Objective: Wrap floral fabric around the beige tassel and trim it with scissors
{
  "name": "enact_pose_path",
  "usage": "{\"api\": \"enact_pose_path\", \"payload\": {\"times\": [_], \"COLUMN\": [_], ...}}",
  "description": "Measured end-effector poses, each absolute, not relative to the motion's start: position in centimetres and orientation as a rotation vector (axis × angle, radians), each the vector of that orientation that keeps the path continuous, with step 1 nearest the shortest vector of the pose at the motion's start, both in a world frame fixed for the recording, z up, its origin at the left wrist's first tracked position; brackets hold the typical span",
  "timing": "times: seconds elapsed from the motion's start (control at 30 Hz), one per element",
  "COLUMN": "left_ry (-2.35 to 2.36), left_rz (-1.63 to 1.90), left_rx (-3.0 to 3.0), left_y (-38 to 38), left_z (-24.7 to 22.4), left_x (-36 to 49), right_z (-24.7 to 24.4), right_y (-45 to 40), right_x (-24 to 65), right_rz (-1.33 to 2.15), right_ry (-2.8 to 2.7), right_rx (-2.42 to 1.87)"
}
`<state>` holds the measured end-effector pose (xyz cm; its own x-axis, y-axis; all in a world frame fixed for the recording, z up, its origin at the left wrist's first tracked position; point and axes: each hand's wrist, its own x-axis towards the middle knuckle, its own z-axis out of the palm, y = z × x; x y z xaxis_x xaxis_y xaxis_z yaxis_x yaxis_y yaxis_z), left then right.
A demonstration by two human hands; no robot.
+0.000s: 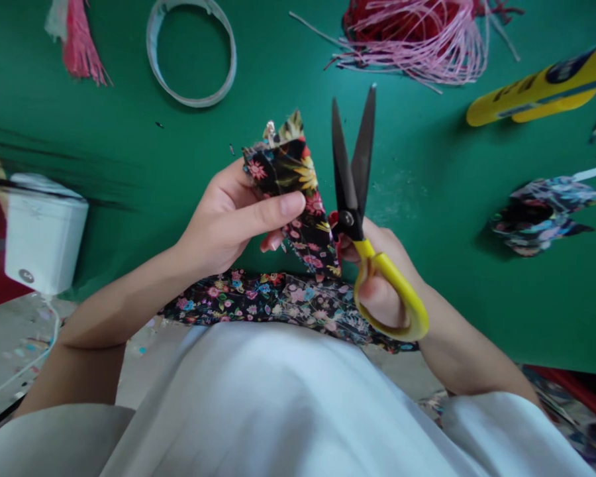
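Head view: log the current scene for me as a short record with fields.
Left hand: pinches folded floral cloth, thumb in front
Right hand: holds scissors by the yellow handles
Blades: apart, pointing away from the body, no cloth between
Near edge: floral strip
Far side: pink tassel, pale ring, pink and red cords
Far right: yellow containers, floral bundle
Far left: white box

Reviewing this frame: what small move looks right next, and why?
Probably bring the scissors left toward the ragged top of the folded floral cloth, clear of the left thumb. The right hand has the blades parted but beside the cloth, with no fabric between them, while the left hand pinches it, top edge exposed.
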<state>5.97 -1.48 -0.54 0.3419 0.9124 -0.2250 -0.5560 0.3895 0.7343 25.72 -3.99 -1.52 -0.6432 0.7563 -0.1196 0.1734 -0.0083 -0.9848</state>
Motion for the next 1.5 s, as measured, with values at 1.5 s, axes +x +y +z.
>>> {"api": "enact_pose_path", "payload": {"times": [1.5], "left_ry": [0.893], "left_rz": [0.986], "left_rx": [0.775], "left_y": [-1.4], "left_z": [0.2], "left_x": [5.9], "right_z": [-0.8], "right_y": [-3.4], "right_x": [25.6], "right_rz": [1.612], "right_ry": [-1.747], "right_rx": [-0.948]}}
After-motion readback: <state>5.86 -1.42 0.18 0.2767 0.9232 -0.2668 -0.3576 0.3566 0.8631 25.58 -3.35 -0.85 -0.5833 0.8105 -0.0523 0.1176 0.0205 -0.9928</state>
